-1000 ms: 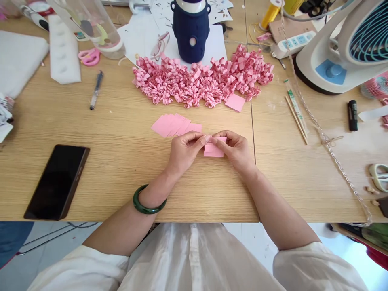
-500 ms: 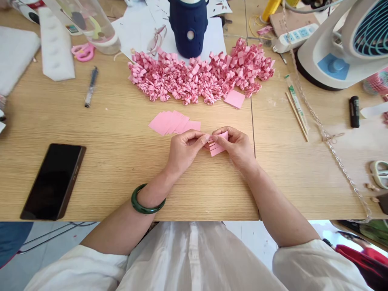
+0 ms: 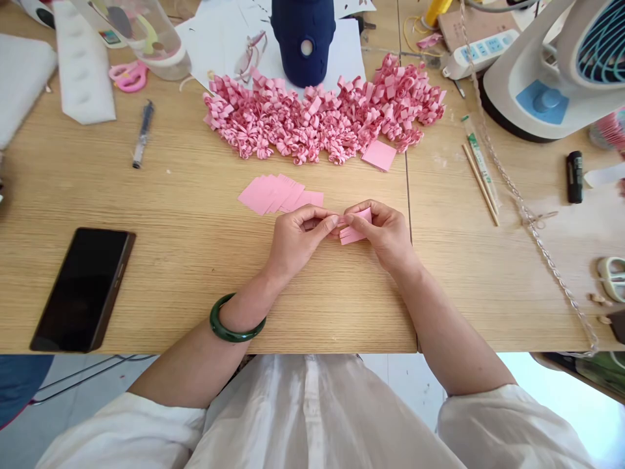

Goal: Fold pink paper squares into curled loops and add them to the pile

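Observation:
Between my hands is a small pink paper square with slits cut into its left side, forming a fringe of strips. My right hand pinches the paper's uncut part between thumb and fingers. The thumb and index finger of my left hand are closed on the end of a strip at the upper left; the fingertips hide most of it. Just beyond lies a fan of flat pink paper pieces. Farther back is a long heap of curled pink paper flowers, with a pink square stack at its front right.
A dark blue bottle stands behind the heap. At left lie a phone, a pen and pink scissors. To the right are wooden chopsticks, a braided cord, a marker, a power strip and a fan.
Both hands keep their pinch on the fringed paper, with the right hand tilted slightly and less of the fringe showing. The whole view has shifted a little.

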`<state>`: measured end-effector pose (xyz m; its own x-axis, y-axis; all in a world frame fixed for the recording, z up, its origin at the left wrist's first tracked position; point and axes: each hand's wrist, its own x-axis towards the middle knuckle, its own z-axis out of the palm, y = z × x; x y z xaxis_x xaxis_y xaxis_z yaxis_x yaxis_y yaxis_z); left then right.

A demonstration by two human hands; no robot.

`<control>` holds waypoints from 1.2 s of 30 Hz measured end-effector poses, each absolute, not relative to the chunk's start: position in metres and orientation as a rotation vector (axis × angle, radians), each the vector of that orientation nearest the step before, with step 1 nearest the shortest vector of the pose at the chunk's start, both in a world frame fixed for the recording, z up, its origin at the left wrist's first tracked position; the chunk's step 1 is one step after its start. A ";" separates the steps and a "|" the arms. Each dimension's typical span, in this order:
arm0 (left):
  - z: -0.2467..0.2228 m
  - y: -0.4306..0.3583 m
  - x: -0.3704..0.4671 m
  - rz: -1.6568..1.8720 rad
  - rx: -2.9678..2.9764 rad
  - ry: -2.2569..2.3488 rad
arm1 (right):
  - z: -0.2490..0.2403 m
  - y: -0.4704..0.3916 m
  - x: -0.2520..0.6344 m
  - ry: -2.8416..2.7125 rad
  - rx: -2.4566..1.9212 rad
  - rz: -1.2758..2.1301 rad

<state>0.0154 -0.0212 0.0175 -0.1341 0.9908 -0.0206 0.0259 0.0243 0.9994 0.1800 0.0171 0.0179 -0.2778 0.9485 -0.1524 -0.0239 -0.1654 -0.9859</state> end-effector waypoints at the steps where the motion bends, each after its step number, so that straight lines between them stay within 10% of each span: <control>1: 0.018 -0.021 0.016 1.280 1.145 1.344 | 0.018 0.017 0.180 -1.288 -1.127 1.580; 36: 0.013 -0.020 0.015 1.281 0.946 1.102 | 0.023 0.015 0.178 -1.186 -1.141 1.695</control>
<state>0.0148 -0.0201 0.0128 -0.0340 0.9951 -0.0927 -0.2405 0.0819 0.9672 0.1778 0.0147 0.0231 -0.3123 0.9192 -0.2401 -0.0893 -0.2800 -0.9558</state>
